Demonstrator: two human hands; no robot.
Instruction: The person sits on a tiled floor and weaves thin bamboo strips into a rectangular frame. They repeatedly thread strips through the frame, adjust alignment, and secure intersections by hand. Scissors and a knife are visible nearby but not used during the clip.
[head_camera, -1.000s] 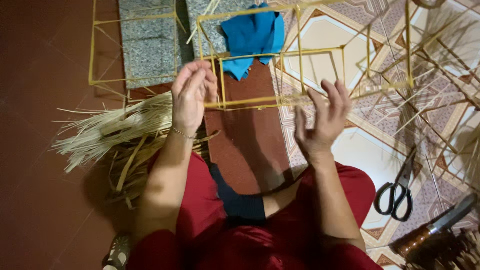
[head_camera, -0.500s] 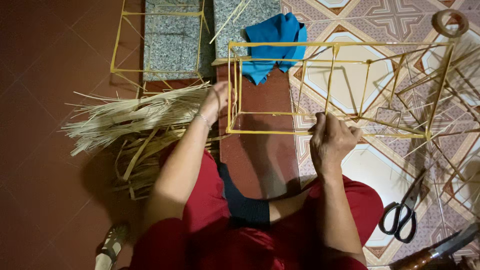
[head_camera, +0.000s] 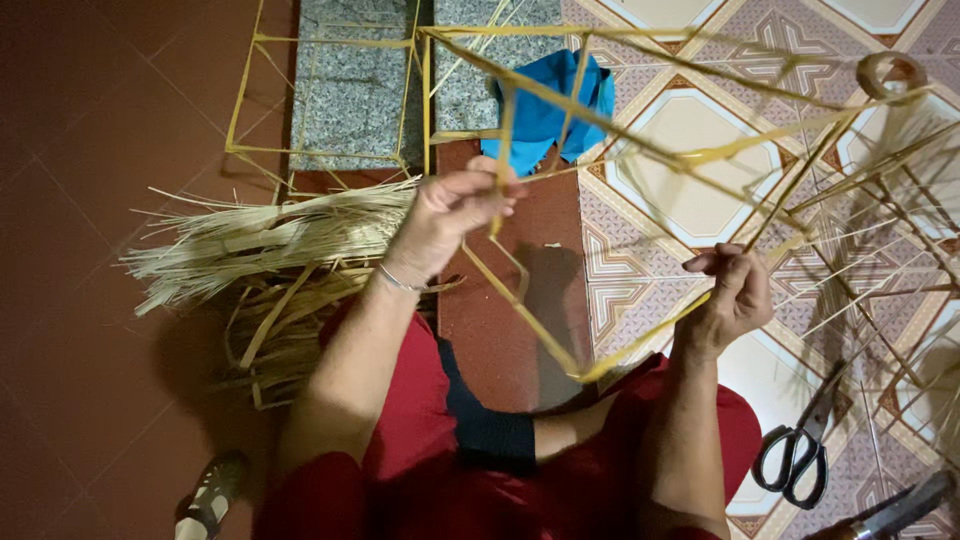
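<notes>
Holding a yellow stick frame (head_camera: 640, 150) up over the floor (head_camera: 90, 120), the left hand (head_camera: 450, 215) pinches one stick and the right hand (head_camera: 735, 295) grips another. A pile of straw strips (head_camera: 270, 250) lies at the left. A blue cloth (head_camera: 545, 115) lies far off, and black scissors (head_camera: 795, 450) sit near on the right.
</notes>
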